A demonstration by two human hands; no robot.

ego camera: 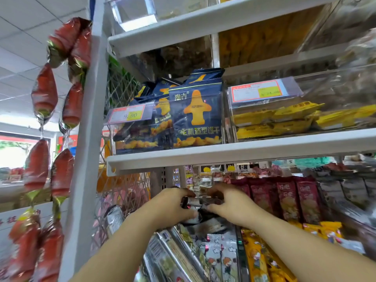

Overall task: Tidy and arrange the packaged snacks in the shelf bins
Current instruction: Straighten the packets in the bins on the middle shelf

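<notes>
Below the white shelf [223, 157], frame centre, left hand [173, 204] and right hand [230, 202] both pinch small dark snack packets [195, 202].

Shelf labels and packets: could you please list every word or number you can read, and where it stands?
"9.90": left price tag on the navy biscuit bin.
"飞机造型饼干", first character half hidden: front navy packet.
Brand atop that packet: not surely legible.
Right price tag: too blurred.
Maroon packets, yellow packets: print too blurred.
</notes>
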